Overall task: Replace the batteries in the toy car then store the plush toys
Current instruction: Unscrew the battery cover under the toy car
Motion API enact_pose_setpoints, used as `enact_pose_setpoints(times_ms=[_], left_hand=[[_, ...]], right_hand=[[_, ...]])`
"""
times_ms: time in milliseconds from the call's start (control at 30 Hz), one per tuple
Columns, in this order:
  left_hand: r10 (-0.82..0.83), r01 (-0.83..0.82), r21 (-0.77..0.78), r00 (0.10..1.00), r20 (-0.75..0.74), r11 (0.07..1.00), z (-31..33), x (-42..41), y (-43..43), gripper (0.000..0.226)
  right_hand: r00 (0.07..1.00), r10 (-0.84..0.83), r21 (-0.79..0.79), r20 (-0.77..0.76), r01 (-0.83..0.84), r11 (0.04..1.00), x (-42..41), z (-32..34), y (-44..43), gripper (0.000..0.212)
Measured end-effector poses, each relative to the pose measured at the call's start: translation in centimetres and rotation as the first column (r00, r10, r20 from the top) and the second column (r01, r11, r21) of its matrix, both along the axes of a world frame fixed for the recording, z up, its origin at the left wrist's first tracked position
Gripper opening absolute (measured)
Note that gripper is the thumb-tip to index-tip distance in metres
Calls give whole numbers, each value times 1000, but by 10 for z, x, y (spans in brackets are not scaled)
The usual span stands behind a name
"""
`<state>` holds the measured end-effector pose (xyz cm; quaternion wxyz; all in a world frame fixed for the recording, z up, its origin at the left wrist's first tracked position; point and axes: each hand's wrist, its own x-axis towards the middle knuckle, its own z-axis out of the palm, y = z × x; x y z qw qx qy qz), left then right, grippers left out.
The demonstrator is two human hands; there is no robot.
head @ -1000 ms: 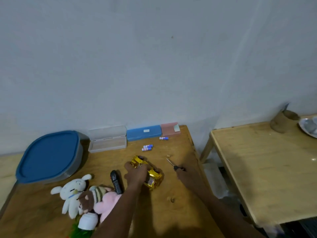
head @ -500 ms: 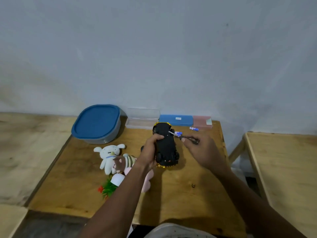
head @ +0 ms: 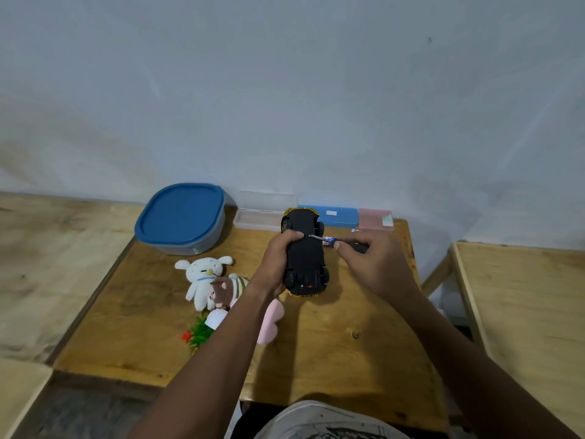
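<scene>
At the far left of the wooden table (head: 316,359), a grey container with a blue lid (head: 180,217) sits near the wall. In front of it lies a white bunny plush (head: 202,277), touching a brown plush in a striped top (head: 226,288). Just below them are a small green sprig with a red bit (head: 198,334) and a pink plush (head: 270,318), which is partly hidden by the left forearm. That forearm rises from the lower middle of the frame. The left hand (head: 275,264) grips the toy car (head: 305,258) from its left side, with the fingers curled over the edge and one fingertip lying on the black underside. The car is upside down and lifted off the table, its long axis pointing away from the person, with gold trim showing at both ends. A slim screwdriver (head: 329,239) reaches in from the right, its tip on the underside near the car's far end. The right hand (head: 373,264) pinches the screwdriver's handle between thumb and curled fingers, knuckles up, and its forearm slants in from the lower right corner. Along the wall stand a clear case (head: 262,213), a blue case (head: 338,215) and a pink case (head: 375,218), with a small battery (head: 355,230) lying just in front of the pink one. Further right, across a gap, is a second wooden table (head: 522,312).
</scene>
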<state>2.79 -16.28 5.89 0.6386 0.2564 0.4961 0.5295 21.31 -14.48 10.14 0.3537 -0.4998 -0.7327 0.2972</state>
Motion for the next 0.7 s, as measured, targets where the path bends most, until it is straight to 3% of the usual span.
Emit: enact_pose_setpoints(times_ms=[233,433,700], left_hand=[[64,-56,69,990,-128,996,-1,5,3,65],[102,-69,165,975,-196,984,4,10,2,28],[123,-61,214,950,-287,975,7,17,1,16]], right_hand=[[1000,15,71,7,-16,997,5,3,-3,16],[1000,-13,7,27,13,1000,7,9,-2,16],[978,9,-1,210,-8,1000,5,26,0,20]])
